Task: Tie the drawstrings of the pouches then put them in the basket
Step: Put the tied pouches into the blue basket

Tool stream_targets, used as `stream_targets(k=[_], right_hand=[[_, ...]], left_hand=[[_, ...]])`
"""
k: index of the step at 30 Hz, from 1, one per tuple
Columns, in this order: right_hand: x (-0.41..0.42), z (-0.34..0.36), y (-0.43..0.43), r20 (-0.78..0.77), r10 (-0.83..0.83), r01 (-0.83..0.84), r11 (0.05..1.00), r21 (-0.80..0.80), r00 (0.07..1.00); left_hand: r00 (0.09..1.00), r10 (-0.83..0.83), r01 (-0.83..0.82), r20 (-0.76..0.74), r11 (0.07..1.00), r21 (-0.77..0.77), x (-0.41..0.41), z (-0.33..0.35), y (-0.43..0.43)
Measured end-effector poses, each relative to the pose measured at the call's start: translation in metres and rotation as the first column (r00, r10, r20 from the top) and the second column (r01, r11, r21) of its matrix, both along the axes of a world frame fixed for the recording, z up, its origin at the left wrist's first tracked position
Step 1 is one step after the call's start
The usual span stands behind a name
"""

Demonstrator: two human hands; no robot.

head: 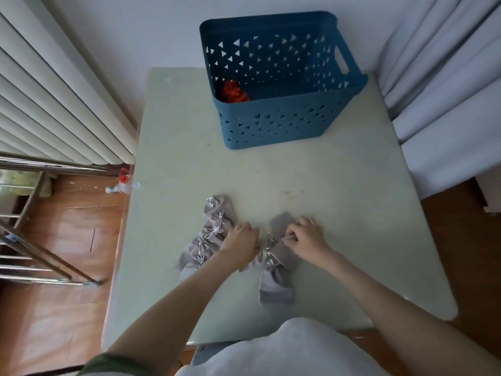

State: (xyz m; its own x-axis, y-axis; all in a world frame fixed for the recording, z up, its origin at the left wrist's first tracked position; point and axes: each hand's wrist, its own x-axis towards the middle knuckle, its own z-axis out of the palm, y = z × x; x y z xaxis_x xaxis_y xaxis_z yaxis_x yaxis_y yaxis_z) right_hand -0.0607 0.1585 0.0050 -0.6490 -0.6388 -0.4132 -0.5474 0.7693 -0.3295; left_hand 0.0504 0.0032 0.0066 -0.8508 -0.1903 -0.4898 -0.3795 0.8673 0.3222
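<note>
1. While your left grip (240, 236) and right grip (305, 234) clamp curled fingers on a grey pouch (282, 223) at the table's (339, 185) 6 o'clock, tied pouches (214, 229) lie at its 9 o'clock.
2. Your blue basket (271, 126) sits at 12 o'clock, holding a red pouch (233, 92).

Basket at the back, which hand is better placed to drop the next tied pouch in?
Probably the right hand: both hands hold the grey pouch, but the basket stands ahead toward the right, nearer it than the left hand.

Pale green table (325, 185) on wooden floor (67, 240) — radiator (54, 104) left, white curtain (447, 90) right.
</note>
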Motion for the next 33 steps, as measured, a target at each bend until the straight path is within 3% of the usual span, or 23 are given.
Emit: stream_targets(k=[2, 4, 6, 8, 10, 12, 14, 17, 23, 26, 27, 30, 32, 33], right_hand=[[-0.009, 0.009, 0.003, 0.116, -0.07, 0.084, 0.988, -0.127, 0.991], [-0.015, 0.026, 0.002, 0.305, -0.14, 0.215, 0.95, -0.228, 0.942], [-0.02, 0.044, -0.001, 0.425, -0.17, 0.294, 0.924, -0.245, 0.889], [-0.023, 0.056, -0.007, 0.473, -0.127, 0.282, 0.919, -0.274, 0.872], [-0.025, 0.066, -0.015, 0.535, -0.057, 0.244, 0.926, -0.286, 0.843], [-0.026, 0.073, -0.024, 0.628, -0.005, 0.209, 0.945, -0.251, 0.778], [-0.025, 0.078, -0.034, 0.702, 0.024, 0.162, 0.967, -0.197, 0.711], [-0.023, 0.079, -0.047, 0.711, 0.081, -0.002, 0.994, -0.112, 0.699], [-0.021, 0.084, -0.062, 0.702, 0.139, -0.223, 0.974, 0.029, 0.699], [-0.019, 0.077, -0.067, 0.612, 0.18, -0.326, 0.936, 0.135, 0.771], [-0.018, 0.075, -0.068, 0.561, 0.19, -0.334, 0.928, 0.166, 0.806], [-0.024, 0.063, -0.071, 0.435, 0.218, -0.291, 0.95, 0.109, 0.874], [-0.027, 0.056, -0.071, 0.439, 0.183, -0.208, 0.978, 0.01, 0.879], [-0.028, 0.052, -0.07, 0.46, 0.147, -0.153, 0.988, -0.025, 0.876]], left_hand=[[0.976, 0.213, -0.216, 0.038, 0.956, 0.2, -0.002, 0.005, -0.004], [0.886, 0.459, -0.448, 0.06, 0.819, 0.357, -0.002, 0.011, -0.009], [0.729, 0.658, -0.608, 0.186, 0.498, 0.619, -0.002, 0.015, -0.014], [0.63, 0.693, -0.612, 0.351, 0.164, 0.774, -0.002, 0.02, -0.021], [0.624, 0.66, -0.589, 0.419, 0.045, 0.807, -0.003, 0.026, -0.024], [0.653, 0.62, -0.588, 0.434, 0.055, 0.807, -0.005, 0.032, -0.026], [0.693, 0.583, -0.59, 0.424, 0.121, 0.798, -0.006, 0.036, -0.026], [0.723, 0.558, -0.593, 0.406, 0.201, 0.78, -0.005, 0.035, -0.025], [0.723, 0.531, -0.59, 0.441, 0.143, 0.795, -0.003, 0.032, -0.029], [0.76, 0.431, -0.559, 0.486, 0.052, 0.828, -0.002, 0.035, -0.036], [0.776, 0.387, -0.561, 0.499, 0.06, 0.826, -0.003, 0.034, -0.038], [0.813, 0.309, -0.564, 0.494, 0.206, 0.799, -0.003, 0.029, -0.041], [0.808, 0.318, -0.562, 0.496, 0.167, 0.81, -0.005, 0.026, -0.04], [0.789, 0.33, -0.574, 0.519, 0.093, 0.814, -0.006, 0.026, -0.038]])
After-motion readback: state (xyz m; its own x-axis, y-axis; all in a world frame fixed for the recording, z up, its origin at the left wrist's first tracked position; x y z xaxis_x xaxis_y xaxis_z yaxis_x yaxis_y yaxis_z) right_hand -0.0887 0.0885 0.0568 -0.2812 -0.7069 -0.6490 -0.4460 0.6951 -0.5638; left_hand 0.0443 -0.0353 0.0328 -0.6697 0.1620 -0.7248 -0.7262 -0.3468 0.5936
